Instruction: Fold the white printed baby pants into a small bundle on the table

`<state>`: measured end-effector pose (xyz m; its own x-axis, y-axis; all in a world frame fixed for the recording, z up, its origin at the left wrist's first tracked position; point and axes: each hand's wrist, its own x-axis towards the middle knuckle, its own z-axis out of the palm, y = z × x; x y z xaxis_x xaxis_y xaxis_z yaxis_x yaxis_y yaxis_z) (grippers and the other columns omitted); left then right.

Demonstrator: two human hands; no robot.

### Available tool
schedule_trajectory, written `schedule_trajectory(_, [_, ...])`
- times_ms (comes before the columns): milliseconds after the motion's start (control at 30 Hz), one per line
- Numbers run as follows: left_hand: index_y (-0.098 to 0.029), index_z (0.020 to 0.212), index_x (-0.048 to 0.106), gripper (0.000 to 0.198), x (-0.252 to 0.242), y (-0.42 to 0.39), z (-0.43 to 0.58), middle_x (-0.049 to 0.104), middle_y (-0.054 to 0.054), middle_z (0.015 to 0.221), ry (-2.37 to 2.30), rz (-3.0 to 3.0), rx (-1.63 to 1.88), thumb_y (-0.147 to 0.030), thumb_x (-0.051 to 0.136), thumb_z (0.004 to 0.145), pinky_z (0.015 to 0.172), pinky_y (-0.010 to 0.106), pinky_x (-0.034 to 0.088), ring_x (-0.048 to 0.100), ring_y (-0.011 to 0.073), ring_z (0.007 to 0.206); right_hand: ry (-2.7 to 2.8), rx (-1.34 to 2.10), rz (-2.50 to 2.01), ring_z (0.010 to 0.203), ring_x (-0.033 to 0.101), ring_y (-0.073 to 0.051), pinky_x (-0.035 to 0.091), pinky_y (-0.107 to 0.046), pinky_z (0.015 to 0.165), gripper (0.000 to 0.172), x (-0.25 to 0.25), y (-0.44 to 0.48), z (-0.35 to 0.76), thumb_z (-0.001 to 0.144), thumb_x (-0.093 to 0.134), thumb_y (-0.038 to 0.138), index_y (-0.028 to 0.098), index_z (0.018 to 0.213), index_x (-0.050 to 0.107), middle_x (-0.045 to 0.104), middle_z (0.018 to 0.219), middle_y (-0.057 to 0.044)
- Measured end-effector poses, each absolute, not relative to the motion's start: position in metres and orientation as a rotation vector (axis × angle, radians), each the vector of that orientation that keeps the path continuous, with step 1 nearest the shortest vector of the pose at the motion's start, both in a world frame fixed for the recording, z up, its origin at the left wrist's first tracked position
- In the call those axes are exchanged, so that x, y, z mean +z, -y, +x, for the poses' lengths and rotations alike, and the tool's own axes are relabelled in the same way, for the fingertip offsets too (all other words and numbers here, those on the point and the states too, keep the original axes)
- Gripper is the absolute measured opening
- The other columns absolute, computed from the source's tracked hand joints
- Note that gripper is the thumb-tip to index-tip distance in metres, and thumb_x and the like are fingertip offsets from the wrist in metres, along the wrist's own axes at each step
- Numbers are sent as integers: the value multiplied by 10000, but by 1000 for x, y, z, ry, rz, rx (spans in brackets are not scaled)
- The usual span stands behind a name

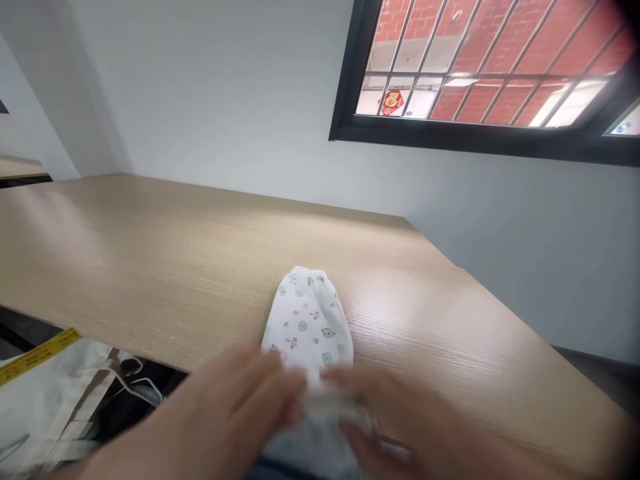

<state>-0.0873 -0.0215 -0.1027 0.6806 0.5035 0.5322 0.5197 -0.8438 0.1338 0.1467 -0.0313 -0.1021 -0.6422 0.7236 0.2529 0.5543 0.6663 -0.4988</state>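
White printed garment [306, 320] is shown folded on wood-grain desk [150, 267], near end covered by left hand [235, 400] and right hand [395, 420]; fingers [330, 377] are blurred w/ tips close together, grip can't be told. White cloth [50, 400] w/ yellow tape measure [37, 357] and wire hanger [137, 387] sits below desk edge, lower left.

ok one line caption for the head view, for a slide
Left hand and right hand handle a printed white cloth on a wooden table
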Motion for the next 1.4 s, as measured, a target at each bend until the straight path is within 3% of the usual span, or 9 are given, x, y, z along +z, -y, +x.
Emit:
schedule_trajectory(100, [-166,801,572,269,-82,-48,-63,578,22,728,1151,-2789,-745,-265,352,920,614,282,395,520,167,663,2279,372,-1079,674,580,-164,473,-282,587,220,-85,-30,149,838,476,287,225,1031,561,644,861,-29])
schedule_trajectory(267, [-125,878,582,236,-108,-158,-26,605,58,849,1342,-2870,-670,-219,368,914,679,305,435,554,171,765,2131,394,-1380,878,571,-199,467,-309,717,232,-109,-129,158,820,462,234,175,1014,576,628,1018,-63])
schedule_trajectory(533, [-124,942,577,234,-174,-191,-25,601,50,923,1393,-2949,-872,-305,431,912,786,348,465,572,155,862,2130,462,-1406,903,574,-203,474,-332,772,307,-150,-151,161,894,331,302,162,994,585,626,1011,-78])
schedule_trajectory(733, [-146,1212,485,367,-148,-176,-31,466,75,1296,1261,-2975,-1035,-257,290,921,1043,396,247,349,213,1234,2290,81,-1048,1010,547,-217,444,-393,881,284,-129,-135,170,879,365,282,192,1012,599,614,1057,-78])
schedule_trajectory(867, [-288,1269,450,401,-141,-152,-24,470,-54,1310,857,-3284,-753,-328,201,956,1021,317,304,364,153,1246,2641,314,-863,1035,550,-198,451,-359,885,342,-125,-86,154,909,336,275,188,1152,560,606,1122,-72])
schedule_trajectory(1000, [-395,1179,524,328,-150,-146,-8,382,-108,1369,526,-3406,-474,-388,304,935,1095,405,98,254,188,1312,2844,432,-791,1275,299,-262,254,-445,1044,531,-132,-43,137,891,418,372,127,1357,339,363,1375,-131])
schedule_trajectory(1100, [-400,1239,459,346,-157,-167,-5,177,-87,1458,855,-3193,-669,-415,384,902,1068,489,-62,56,238,1355,2878,489,-683,1316,182,-287,177,-467,1066,631,-134,-27,130,866,450,412,76,1374,284,225,1427,-168])
schedule_trajectory(1267, [-189,1325,375,445,-164,-211,-33,278,101,1428,1518,-2825,-975,-324,183,947,1041,573,80,177,276,1330,2667,728,-306,1144,479,-189,312,-370,1017,373,-136,-23,127,874,353,296,131,1156,531,577,1168,-107])
schedule_trajectory(1400, [-123,1321,358,473,-165,-207,-56,319,121,1405,1576,-2734,-1083,-282,122,943,1082,416,159,240,195,1315,2342,476,-325,925,587,-181,448,-361,859,255,-141,-40,142,851,354,211,174,958,582,657,891,-91])
